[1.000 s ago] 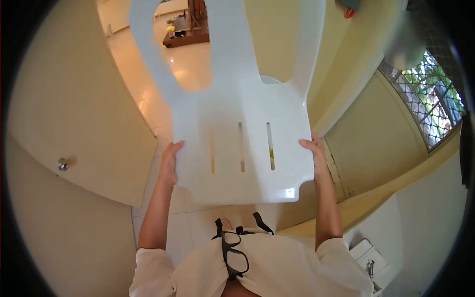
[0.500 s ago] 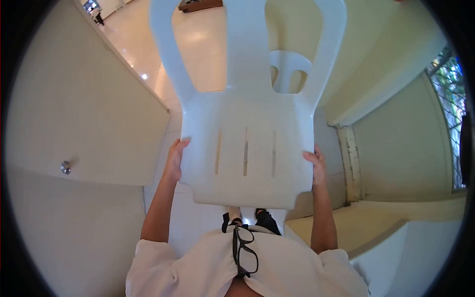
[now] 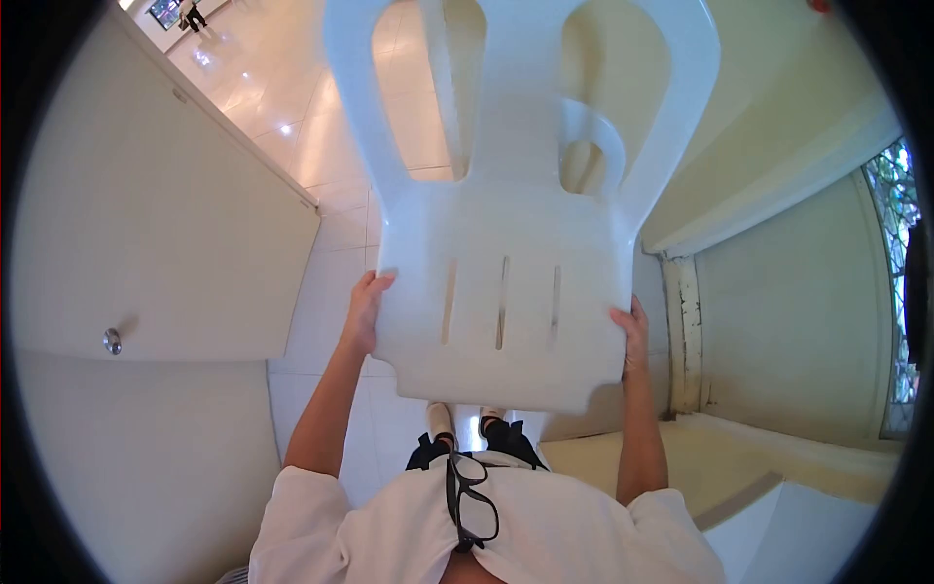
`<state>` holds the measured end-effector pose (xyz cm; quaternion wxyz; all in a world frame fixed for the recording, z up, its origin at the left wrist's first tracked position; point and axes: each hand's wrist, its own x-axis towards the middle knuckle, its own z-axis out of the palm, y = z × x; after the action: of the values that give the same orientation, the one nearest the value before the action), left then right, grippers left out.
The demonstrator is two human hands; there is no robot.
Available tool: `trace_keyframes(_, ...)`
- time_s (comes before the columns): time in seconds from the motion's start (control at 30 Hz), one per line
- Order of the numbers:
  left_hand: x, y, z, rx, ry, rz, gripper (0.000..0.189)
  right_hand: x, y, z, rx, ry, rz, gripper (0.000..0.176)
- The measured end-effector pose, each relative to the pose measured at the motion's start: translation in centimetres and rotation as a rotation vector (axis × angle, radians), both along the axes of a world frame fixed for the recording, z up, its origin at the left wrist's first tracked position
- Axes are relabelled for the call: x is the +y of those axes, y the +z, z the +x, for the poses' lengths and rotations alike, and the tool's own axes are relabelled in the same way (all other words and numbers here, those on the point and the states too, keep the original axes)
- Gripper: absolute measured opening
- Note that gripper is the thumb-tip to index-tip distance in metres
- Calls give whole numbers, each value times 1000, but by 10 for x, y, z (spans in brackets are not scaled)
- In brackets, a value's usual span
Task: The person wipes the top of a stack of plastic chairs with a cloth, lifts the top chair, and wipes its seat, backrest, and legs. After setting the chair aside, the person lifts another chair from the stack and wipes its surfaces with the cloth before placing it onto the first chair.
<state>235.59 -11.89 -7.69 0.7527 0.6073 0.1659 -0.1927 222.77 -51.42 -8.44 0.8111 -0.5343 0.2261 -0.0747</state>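
A white plastic chair point(image 3: 501, 292) is held up in front of my body, its slotted seat toward me and its backrest pointing away. My left hand point(image 3: 365, 310) grips the left edge of the seat, thumb on top. On the right edge, my right hand point(image 3: 632, 336) holds the seat the same way. The undersides of both hands' grips are hidden by the seat. Behind the backrest, part of a second white chair point(image 3: 605, 146) shows through the openings.
At the left is a door point(image 3: 195, 214) with a round metal knob point(image 3: 113, 341). A cream wall and ledge point(image 3: 778, 214) run along the right, beside a window point(image 3: 893, 185). Far off at the upper left stands a person point(image 3: 192, 16) on the tiled floor point(image 3: 336, 292).
The chair and both hands have shifted slightly right in view. The door and floor have shifted left, and the feet have changed position.
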Motion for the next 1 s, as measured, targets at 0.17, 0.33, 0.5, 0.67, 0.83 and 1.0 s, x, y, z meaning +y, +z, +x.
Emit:
trace_keyframes(0.17,-60,-32,35,54,-36,-42,30,-60,-36,13,80,-31,-223,60)
trace_keyframes(0.33,-88,-56,60,34,-51,7,36,-83,-51,32,4,-83,-83,59)
trace_keyframes(0.5,-104,-50,113,-10,-84,19,41,-90,-67,82,-6,-76,-170,56)
trace_keyframes(0.67,-111,-94,147,37,-156,79,45,-96,-123,92,136,-171,-183,50)
trace_keyframes(0.83,-128,-206,168,145,-185,125,50,-118,-200,104,304,-210,-123,53)
trace_keyframes(1.0,-138,-299,165,182,-151,281,50,-136,-286,99,239,-200,6,53)
